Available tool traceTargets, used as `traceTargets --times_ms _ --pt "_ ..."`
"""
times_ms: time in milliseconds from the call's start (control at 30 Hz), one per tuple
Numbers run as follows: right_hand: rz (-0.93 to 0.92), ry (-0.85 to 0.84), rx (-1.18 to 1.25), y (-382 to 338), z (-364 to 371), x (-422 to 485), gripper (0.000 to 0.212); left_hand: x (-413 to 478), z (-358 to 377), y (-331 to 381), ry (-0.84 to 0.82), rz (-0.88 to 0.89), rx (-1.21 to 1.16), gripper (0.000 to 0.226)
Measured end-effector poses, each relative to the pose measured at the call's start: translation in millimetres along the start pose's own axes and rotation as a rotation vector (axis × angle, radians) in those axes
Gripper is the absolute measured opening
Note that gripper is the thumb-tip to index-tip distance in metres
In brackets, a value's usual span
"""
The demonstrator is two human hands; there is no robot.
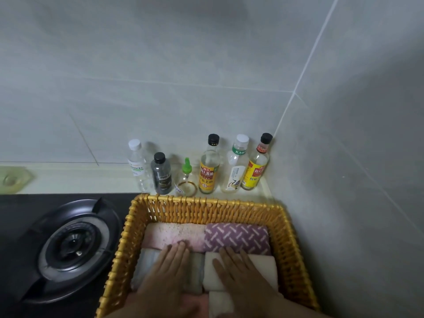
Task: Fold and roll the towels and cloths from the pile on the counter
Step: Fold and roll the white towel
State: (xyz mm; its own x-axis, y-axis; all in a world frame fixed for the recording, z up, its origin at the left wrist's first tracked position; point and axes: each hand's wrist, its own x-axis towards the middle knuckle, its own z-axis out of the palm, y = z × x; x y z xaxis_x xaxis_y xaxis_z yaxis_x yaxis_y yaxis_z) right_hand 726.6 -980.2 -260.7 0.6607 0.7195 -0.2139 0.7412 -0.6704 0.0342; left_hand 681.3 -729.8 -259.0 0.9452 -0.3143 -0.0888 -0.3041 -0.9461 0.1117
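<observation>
Both hands lie flat with straight fingers, gripping nothing. The left hand [169,269] presses on a grey towel [146,260] and the right hand [238,271] on a white towel [263,265]. These sit rolled in the wicker basket [206,201], just near of a pink towel [169,230] and a purple towel [238,235]. A stove burner [73,244] lies to the left, and bottles [208,166] stand beyond the basket.

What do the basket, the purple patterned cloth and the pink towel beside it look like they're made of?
Basket: woven wicker or rattan, possibly a plastic imitation; golden strands wrap upright ribs with a slight sheen.
Purple patterned cloth: soft, matte fabric, perhaps microfibre, with a white dash pattern.
Pink towel: looped terry or chenille, judging by its nubbly, grainy surface.
</observation>
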Motion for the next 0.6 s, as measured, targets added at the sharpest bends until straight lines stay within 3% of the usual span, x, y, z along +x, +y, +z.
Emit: traceTargets --times_ms 133,400,600 --pt "-0.012 0.026 0.019 1 9 4 0.095 2 11 -3 -0.016 -0.010 -0.040 0.124" --pt "-0.097 0.058 0.033 4 23 2 0.080 7 17 -5 -0.123 -0.029 -0.057 0.108" --pt "-0.046 0.016 0.070 3 18 5 0.099 6 16 -3 -0.151 -0.052 -0.058 0.112"
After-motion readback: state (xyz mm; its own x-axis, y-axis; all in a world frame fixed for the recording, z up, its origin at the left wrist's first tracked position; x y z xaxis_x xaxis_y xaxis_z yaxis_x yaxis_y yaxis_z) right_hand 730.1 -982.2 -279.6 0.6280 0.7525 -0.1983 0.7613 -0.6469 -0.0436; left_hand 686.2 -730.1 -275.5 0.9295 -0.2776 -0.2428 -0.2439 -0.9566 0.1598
